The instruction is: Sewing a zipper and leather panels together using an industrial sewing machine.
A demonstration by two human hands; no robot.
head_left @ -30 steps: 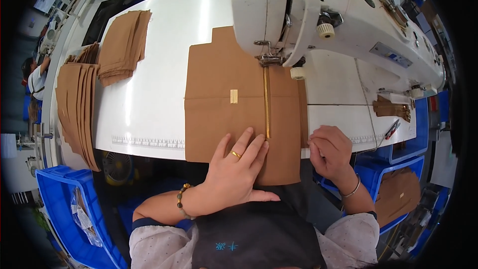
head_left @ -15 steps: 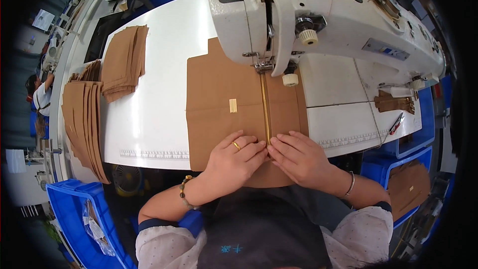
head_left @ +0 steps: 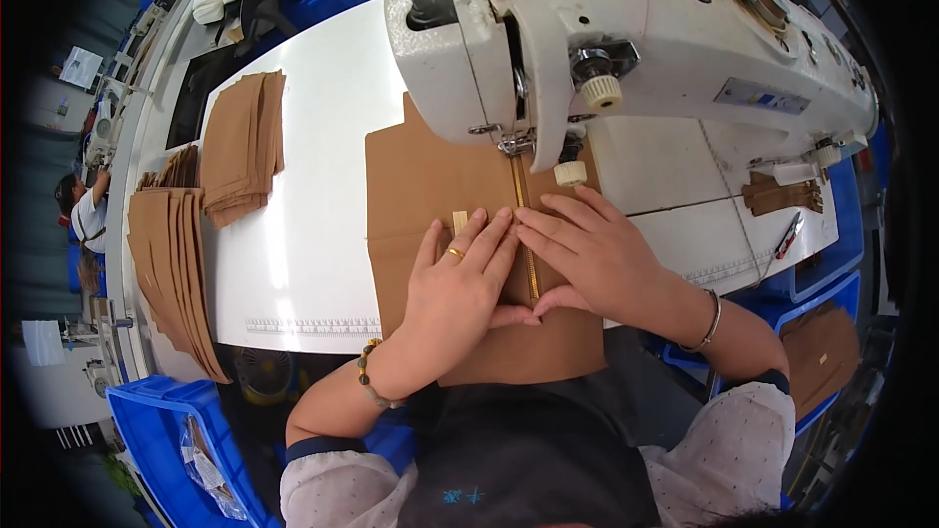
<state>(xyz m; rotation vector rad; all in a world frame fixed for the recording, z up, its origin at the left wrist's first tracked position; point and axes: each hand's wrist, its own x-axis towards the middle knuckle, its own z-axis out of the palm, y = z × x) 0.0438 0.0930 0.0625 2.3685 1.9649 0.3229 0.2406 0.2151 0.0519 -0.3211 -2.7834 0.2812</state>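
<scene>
— While both palms lie flat, what's beneath them?
— Tan fabric panel (head_left: 430,176) on the white table (head_left: 313,137); left hand (head_left: 460,284) and right hand (head_left: 597,249) press it, ungripping.
— Its gold zipper (head_left: 528,235)?
— Runs lengthwise toward the sewing machine (head_left: 626,29).

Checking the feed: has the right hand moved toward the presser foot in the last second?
Yes. The right hand left the table edge for the zipper, nearer the presser foot.

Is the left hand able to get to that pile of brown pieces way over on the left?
Probably yes: the left hand lies flat on the brown fabric panel, and only bare white table separates it from the stack.
</scene>
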